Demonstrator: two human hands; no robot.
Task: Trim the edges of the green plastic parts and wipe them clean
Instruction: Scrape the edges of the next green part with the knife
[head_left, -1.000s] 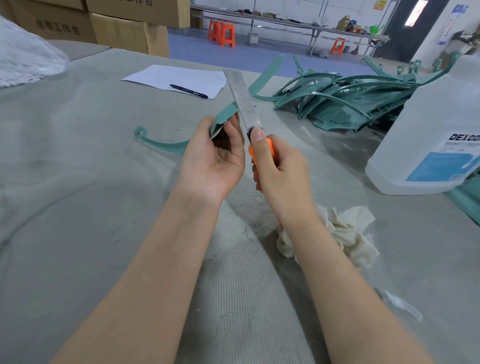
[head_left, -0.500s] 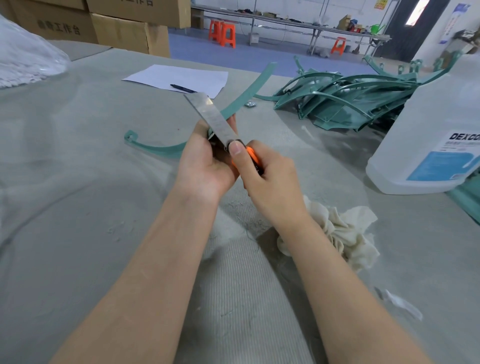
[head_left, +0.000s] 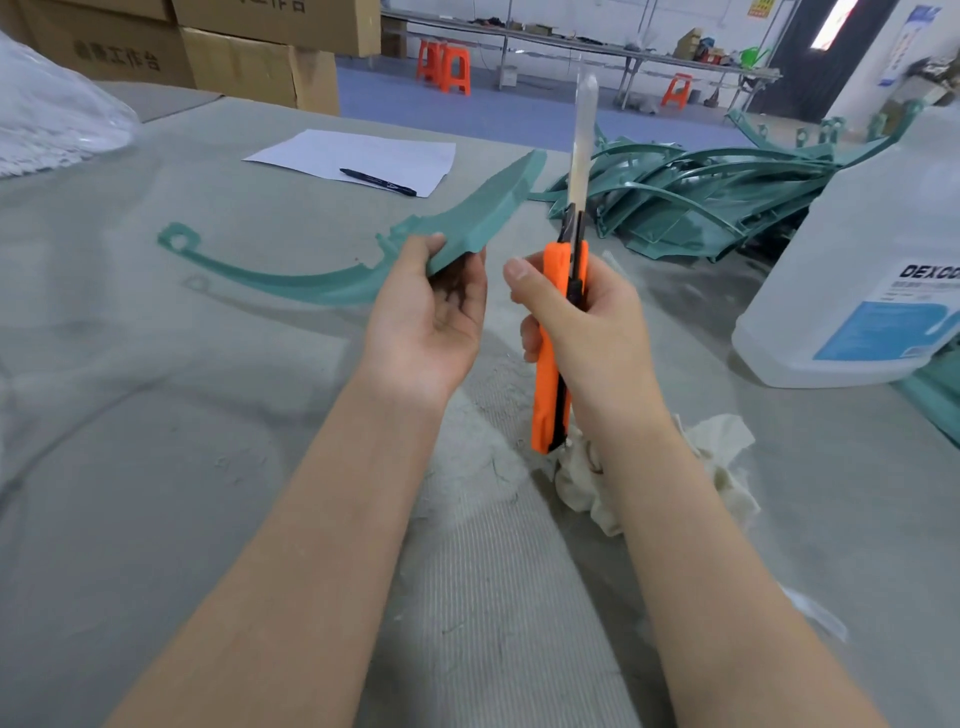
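Both forearms are bare and run up from the bottom edge of the frame, converging toward the centre. I have the left hand (head_left: 431, 317) just left of centre, palm turned up and toward me, thumb on top of the green part (head_left: 483, 218) and fingers curled beneath it. My right hand (head_left: 592, 322) sits just right of it, not touching, fingers wrapped round the orange knife handle (head_left: 548, 374), thumb standing free and pointing up, wrist roughly straight
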